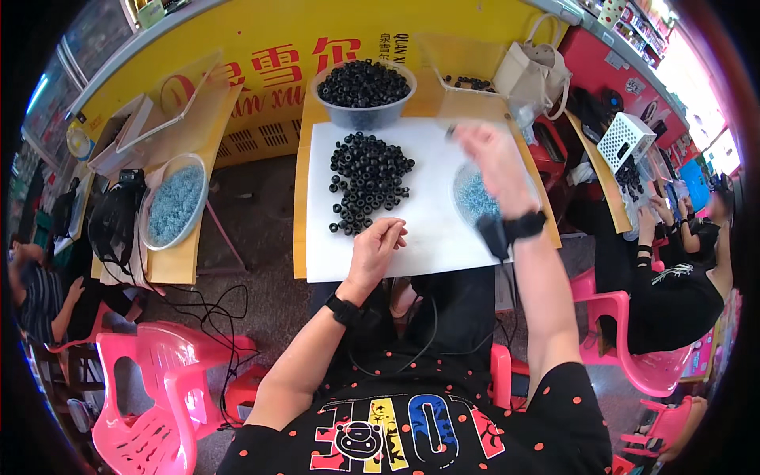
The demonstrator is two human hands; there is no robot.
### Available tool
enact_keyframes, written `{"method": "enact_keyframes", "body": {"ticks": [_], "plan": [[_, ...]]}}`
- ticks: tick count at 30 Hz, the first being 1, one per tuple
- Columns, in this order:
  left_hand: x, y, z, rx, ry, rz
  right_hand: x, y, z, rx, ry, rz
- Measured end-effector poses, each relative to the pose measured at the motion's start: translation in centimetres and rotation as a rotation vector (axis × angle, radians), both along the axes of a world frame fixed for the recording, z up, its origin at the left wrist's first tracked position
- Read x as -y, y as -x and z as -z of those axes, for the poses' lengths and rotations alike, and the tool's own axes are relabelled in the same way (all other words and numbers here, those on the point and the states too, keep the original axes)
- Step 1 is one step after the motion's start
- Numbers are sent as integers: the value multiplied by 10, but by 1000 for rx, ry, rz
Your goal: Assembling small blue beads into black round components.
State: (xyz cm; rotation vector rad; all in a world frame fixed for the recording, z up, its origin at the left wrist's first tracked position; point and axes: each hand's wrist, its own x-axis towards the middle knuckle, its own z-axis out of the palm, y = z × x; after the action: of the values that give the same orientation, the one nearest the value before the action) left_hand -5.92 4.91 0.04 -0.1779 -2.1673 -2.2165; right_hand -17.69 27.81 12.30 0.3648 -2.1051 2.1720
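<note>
Though small, round black beads

Right hand blurred, blue beads part-hidden

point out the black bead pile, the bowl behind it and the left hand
Black bead pile (369,178), head view: its middle
Plastic bowl (366,118), head view: front wall
Left hand (373,255), head view: back of the hand

Slanted the left forearm inward, with the left hand closer in and its fingers curled. Stretched the right forearm farther forward and held out the right hand, blurred, fingers pointing forward and left.
</note>
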Motion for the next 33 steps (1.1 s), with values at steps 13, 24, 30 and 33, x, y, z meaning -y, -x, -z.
{"method": "enact_keyframes", "body": {"ticks": [13, 24, 30, 33], "plan": [[22, -37, -10, -230, 126, -75, 87, -45, 80, -508, -1026, -43], [31, -37, -8, 229, -413, -137, 88, -41, 107, -581, -1026, 42], [27, -32, -17, 285, -496, -115, 81, -64, 91, -328, -681, 4], [22, -33, -16, 280, -578, -51, 83, -96, 79, -166, -551, -109]]}}
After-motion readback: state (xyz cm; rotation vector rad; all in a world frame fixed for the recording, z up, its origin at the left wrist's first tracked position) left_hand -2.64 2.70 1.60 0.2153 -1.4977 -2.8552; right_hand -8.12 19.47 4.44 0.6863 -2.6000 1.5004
